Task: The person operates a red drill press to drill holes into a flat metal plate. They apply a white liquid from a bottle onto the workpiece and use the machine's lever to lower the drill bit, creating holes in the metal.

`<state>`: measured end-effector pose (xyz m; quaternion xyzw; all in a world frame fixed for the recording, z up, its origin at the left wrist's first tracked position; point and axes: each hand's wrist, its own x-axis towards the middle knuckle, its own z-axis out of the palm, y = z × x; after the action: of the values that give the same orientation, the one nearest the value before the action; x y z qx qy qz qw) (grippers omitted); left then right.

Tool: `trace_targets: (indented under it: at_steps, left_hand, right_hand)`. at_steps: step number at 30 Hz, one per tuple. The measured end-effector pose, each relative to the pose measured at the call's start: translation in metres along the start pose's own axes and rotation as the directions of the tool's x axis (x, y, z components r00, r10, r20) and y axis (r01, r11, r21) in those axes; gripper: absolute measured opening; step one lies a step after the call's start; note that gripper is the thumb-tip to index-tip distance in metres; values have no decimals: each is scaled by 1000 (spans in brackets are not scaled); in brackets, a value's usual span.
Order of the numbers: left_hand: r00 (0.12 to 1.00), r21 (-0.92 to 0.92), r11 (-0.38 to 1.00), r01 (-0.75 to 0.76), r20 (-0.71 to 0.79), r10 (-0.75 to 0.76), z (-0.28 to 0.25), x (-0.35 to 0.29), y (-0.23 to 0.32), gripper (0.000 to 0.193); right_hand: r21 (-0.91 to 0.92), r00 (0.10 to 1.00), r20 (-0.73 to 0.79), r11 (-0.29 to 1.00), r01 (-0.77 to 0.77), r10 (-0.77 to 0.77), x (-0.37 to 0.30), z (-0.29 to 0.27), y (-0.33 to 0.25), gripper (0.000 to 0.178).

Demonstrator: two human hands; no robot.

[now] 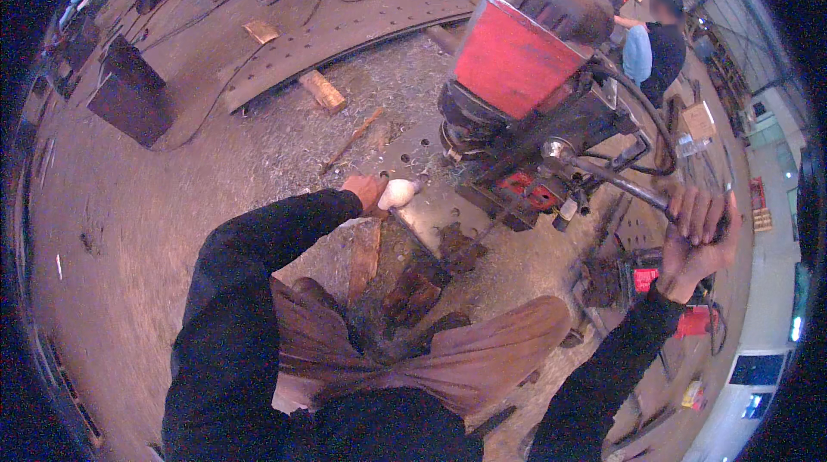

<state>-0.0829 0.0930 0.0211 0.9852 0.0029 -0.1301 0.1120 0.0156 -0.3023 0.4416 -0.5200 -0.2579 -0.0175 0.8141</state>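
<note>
A red portable drilling machine (525, 53) with a dark motor housing stands tilted in view on a steel plate (422, 225) with round drilled holes. My right hand (702, 234) is wrapped around the end of the machine's long metal feed lever (624, 182), out to the right. Beside the drill's lower end, my left hand (368, 192) is closed on a small white plastic bottle (398, 194), held low over the plate. The bottle's far end points toward the drill. The cutting tip is hidden from view.
Metal shavings litter the ground around wood blocks (323, 92). A long perforated steel beam (362, 40) lies beyond. Dark steel box pieces (133, 105) stand at left. Cables loop beside the drill. Another person (659, 44) is at the far right.
</note>
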Motion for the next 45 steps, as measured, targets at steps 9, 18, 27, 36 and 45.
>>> trace_targets:
  at_steps: [9, 18, 27, 36, 45]
  left_hand:
    - [998, -36, 998, -52, -21, 51, -44, -11, 49, 71]
    - [994, -61, 997, -57, -95, 51, -47, 3, 50, 64]
    - [999, -14, 999, -33, -37, 32, -49, 6, 52, 69]
    - [998, -11, 999, -40, -43, 39, -49, 8, 51, 69]
    - [994, -10, 997, -73, -79, 72, -44, 14, 50, 67]
  right_hand:
    - [-63, 994, -105, 998, 29, -36, -4, 1, -8, 50]
    - [-49, 999, 47, 999, 16, -13, -2, -1, -9, 48]
    - [-81, 993, -112, 996, 24, -33, -3, 8, -7, 51]
    - [-62, 1000, 15, 998, 22, -21, -2, -4, -8, 49]
    - [-41, 1000, 26, 999, 18, -16, -2, -6, -8, 48]
